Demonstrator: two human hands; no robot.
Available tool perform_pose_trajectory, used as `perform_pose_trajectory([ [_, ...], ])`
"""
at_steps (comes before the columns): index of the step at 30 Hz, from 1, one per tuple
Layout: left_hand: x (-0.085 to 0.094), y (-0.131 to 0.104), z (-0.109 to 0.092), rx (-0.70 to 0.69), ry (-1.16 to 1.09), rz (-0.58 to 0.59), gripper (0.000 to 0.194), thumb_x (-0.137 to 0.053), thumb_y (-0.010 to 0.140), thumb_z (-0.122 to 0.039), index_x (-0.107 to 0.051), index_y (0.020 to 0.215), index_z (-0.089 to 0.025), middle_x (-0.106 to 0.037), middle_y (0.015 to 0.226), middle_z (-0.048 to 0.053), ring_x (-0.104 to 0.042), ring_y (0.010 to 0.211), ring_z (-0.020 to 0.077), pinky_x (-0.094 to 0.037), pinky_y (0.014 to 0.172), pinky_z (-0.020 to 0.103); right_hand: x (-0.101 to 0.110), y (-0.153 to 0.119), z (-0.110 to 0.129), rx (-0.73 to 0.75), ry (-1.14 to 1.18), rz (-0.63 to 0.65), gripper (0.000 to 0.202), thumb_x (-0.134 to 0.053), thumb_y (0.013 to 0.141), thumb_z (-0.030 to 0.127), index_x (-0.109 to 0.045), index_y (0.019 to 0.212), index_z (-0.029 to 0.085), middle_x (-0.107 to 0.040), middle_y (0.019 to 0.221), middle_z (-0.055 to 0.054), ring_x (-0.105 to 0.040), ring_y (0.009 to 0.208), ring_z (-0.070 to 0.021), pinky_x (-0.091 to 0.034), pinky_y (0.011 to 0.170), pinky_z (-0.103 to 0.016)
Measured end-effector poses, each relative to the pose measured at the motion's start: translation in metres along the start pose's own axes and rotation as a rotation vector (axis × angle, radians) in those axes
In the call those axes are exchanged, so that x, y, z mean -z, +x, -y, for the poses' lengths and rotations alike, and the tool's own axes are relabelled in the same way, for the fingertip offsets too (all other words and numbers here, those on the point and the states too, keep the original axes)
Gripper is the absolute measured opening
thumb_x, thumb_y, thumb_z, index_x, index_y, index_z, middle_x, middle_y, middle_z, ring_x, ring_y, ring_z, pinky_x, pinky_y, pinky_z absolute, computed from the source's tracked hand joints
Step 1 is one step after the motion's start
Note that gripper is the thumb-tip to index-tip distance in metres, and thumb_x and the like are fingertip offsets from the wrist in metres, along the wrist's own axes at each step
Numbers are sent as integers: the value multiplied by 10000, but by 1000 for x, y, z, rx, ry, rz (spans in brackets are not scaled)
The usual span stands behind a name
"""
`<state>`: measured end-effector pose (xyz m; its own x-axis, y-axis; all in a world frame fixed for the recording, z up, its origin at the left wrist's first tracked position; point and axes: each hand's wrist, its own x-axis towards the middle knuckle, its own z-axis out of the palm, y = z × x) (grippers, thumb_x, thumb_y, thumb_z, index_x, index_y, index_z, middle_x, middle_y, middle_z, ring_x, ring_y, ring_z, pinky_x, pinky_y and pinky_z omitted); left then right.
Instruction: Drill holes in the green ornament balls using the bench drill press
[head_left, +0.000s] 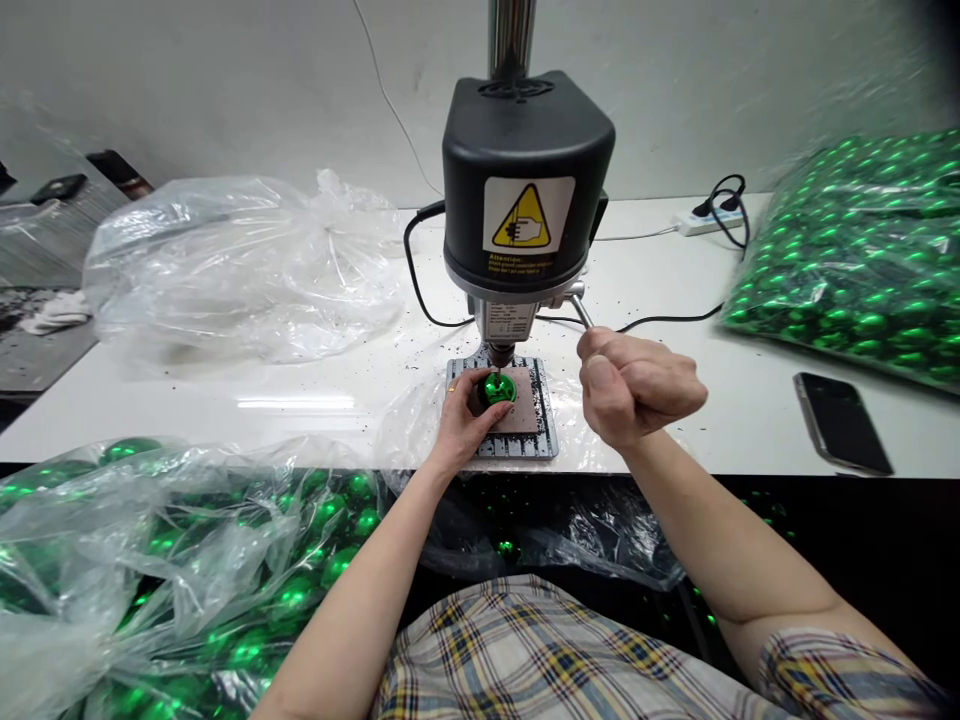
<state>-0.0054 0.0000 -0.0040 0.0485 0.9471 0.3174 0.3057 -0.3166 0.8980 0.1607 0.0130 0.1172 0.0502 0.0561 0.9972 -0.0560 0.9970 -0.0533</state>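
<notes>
A drill press (529,150) with a black motor head stands on the white table. Under its chuck (501,353), my left hand (463,420) grips a shiny green ball (502,388) between thumb and fingers. The ball rests on a pinkish board (527,405) lying on the slotted metal base (517,450). The drill bit meets the top of the ball, though I cannot tell how deep it is. My right hand (637,385) is closed around the press's feed lever (580,310), to the right of the head. Dark shavings lie scattered on the base around the board.
Clear bags of green balls lie at the right (862,260) and lower left (247,560). A crumpled clear plastic bag (247,270) sits at back left. A phone (844,422) lies near the right front edge. Black cables run to a white power strip (709,220).
</notes>
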Motion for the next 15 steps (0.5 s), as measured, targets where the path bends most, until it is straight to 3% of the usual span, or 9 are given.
perform_pose_trajectory([
  [4, -3, 1, 1, 52, -112, -1, 492, -772, 748, -358, -554, 1163, -207, -619, 1162, 90, -593, 1109, 233, -462, 981, 395, -7, 16, 4, -91, -48, -114, 439, -517, 788, -17, -199, 527, 136, -223, 462, 31, -234, 410, -44, -172, 435, -252],
  [7, -6, 0, -2, 73, -183, -37, 516, -793, 721, -331, -499, 1127, -205, -628, 1111, 80, -621, 1071, 217, -495, 943, 383, -12, 51, 2, -368, -99, -256, 486, -571, 856, 105, -262, 482, 140, -287, 425, 28, -301, 379, -53, -196, 383, -244],
  [10, -7, -11, -13, 34, -45, -170, 525, -812, 693, -340, -488, 1082, -203, -631, 1042, 68, -641, 1006, 214, -525, 885, 383, -14, 85, -8, -598, -20, -293, 403, -583, 855, 156, -370, 512, 161, -353, 433, 37, -304, 348, -54, -189, 325, -230],
  [13, -6, -42, -27, -193, 224, -247, 453, -765, 749, -354, -524, 1101, -200, -623, 1045, 85, -630, 998, 222, -537, 846, 379, -15, 101, -18, -707, 101, -333, 363, -588, 828, 155, -379, 532, 172, -329, 428, 44, -248, 325, -61, -116, 293, -237],
  [15, -5, -70, -33, -429, 387, -110, 404, -716, 798, -362, -556, 1136, -210, -623, 1083, 104, -624, 1002, 224, -537, 839, 371, -16, 103, -19, -720, 105, -356, 346, -561, 821, 118, -388, 525, 171, -323, 427, 41, -252, 326, -70, -110, 297, -250],
])
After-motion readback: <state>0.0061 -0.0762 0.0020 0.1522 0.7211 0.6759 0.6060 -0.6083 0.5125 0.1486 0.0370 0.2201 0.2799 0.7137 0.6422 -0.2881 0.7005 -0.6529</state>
